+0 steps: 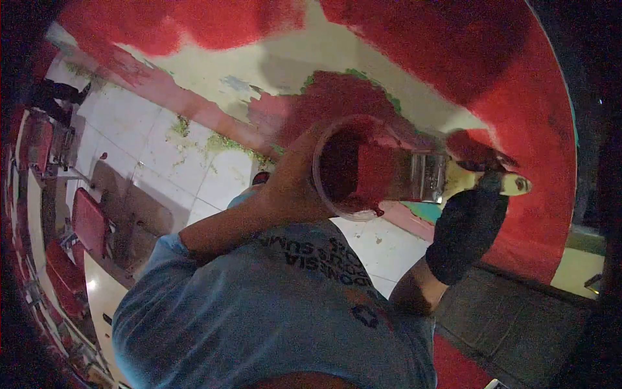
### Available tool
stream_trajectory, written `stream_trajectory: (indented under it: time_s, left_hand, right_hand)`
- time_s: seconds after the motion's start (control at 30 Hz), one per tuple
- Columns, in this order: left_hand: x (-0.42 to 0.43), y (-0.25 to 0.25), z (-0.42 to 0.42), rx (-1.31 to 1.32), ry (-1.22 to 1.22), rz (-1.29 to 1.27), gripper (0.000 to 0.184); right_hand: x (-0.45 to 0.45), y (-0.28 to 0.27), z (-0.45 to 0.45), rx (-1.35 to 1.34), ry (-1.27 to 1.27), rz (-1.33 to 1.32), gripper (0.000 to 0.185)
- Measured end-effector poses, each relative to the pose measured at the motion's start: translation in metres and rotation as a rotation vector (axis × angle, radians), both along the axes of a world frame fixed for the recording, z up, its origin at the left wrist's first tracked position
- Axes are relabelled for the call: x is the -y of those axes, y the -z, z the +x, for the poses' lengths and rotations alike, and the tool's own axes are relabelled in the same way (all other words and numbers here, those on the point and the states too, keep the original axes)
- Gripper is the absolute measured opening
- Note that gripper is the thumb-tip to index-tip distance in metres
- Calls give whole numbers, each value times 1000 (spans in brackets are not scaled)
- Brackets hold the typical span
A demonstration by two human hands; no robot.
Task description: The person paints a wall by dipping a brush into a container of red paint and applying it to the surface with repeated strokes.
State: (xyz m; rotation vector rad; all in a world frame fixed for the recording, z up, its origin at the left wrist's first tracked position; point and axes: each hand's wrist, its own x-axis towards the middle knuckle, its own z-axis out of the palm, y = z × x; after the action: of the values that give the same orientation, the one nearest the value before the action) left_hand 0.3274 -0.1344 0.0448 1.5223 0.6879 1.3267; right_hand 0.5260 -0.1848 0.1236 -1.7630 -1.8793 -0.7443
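Note:
My left hand (293, 176) is closed around a clear plastic cup (315, 165), which has dark red paint inside. In my right hand (472, 217), wearing a black glove, is a wide flat paintbrush (427, 176) with a metal band and a pale wooden handle. The brush lies level, its red-coated bristles over the mouth of the cup and partly inside it. I cannot tell whether they touch the cup's wall. Behind both hands stands a wall (382, 48) with red, cream and some green patches.
White floor tiles (152, 155) with green and red paint spots run along the wall's base. Red chairs (91, 220) and a pale table (103, 298) stand at the left. A dark grey padded surface (505, 318) is at the lower right.

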Motion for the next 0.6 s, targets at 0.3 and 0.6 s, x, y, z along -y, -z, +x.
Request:
stream_trajectory:
  time_s: [0.3, 0.6]
  left_hand:
    - [2, -1, 20, -106, 52, 133, 83]
    - [14, 0, 23, -307, -105, 210, 84]
  right_hand:
    - [4, -19, -44, -715, 20, -78, 26]
    - [-3, -15, -44, -526, -256, -81, 24]
